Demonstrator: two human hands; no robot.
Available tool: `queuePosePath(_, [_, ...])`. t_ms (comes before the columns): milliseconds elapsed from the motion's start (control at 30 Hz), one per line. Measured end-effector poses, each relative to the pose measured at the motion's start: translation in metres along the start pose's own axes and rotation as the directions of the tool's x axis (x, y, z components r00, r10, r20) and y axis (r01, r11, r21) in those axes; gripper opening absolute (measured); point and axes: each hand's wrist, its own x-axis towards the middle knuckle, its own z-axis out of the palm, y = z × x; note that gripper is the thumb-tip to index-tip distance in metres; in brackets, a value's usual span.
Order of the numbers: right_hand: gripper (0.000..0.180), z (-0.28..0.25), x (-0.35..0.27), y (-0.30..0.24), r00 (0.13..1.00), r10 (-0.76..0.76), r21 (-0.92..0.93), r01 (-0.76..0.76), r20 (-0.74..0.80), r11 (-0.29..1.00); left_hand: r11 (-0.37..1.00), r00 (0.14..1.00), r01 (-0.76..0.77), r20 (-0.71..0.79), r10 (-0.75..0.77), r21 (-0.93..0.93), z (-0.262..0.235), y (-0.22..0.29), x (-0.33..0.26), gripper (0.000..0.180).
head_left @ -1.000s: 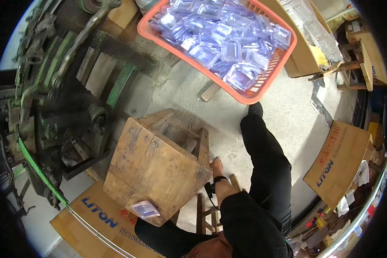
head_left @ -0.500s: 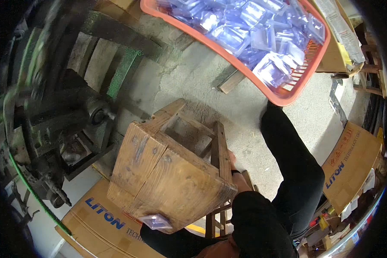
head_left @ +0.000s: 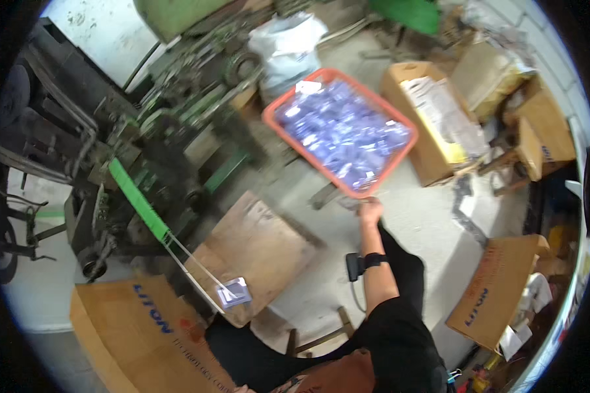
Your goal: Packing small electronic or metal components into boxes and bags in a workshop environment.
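Twelve o'clock being straight ahead of the worker, nearest me at the lower edge is at most a sliver of the left hand [head_left: 243,389]; I cannot tell its grip. At ten stands the low wooden counter [head_left: 269,242], with a single clear plastic tray [head_left: 233,293] lying by its nearest edge. The tray's long axis runs from between eight and nine to between two and three; I make out no front end. White cords [head_left: 196,260] from a green band [head_left: 137,200] cross over it. A bumped knee could knock that tray off, I'd judge, and the cable from the black wrist device [head_left: 354,267] could snag.

Farther out at twelve, the right hand [head_left: 370,211] is at the nearest corner of the orange basket [head_left: 411,134]. Blur hides whether its fingers are apart, together or clamped on anything, or even touching the rim. Heaped inside are clear pieces [head_left: 341,128]; a hard tug on that corner might tilt the basket and spill them. Its long axis runs from ten to four.

Beyond, a dark machine [head_left: 167,196] stands at ten, a white bag [head_left: 288,49] at half past eleven and an open carton [head_left: 416,154] toward one.
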Motion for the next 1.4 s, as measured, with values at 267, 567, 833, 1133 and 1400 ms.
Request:
queuePosePath(267, [0.015, 0.006, -0.107, -0.021, 0.978, 0.081, 0.037, -0.09, 0.193, 0.995, 0.96, 0.966, -0.258, 0.042, 0.255, 0.112, -0.041, -0.004, 0.033, 0.031])
queuePosePath(567, [0.017, 0.011, -0.201, -0.163, 0.81, -0.204, 0.481, -0.108, 0.55, 0.87, 0.957, 0.957, -0.282, 0.086, 0.276, 0.066, 0.001, 0.003, 0.015, 0.028])
queuePosePath(833, [0.023, 0.045, -0.233, -0.142, 0.393, -0.211, 0.031, 0.418, 0.895, 0.908, 0.94, 0.949, -0.314, 0.064, 0.308, 0.13, 0.031, 0.008, 0.018, 0.027])
queuePosePath(1133, [0.032, -0.075, 0.093, -0.145, 0.819, -0.444, -0.368, 0.564, 0.365, 0.739, 0.93, 0.949, -0.315, 0.04, 0.314, 0.19, 0.117, 0.047, 0.067, 0.027])
queuePosePath(1400, [0.023, -0.199, 0.327, 0.023, 0.906, -0.293, -0.939, 0.337, 0.304, 0.07, 0.922, 0.942, -0.32, -0.036, 0.335, 0.219, 0.191, 0.079, 0.138, 0.026])
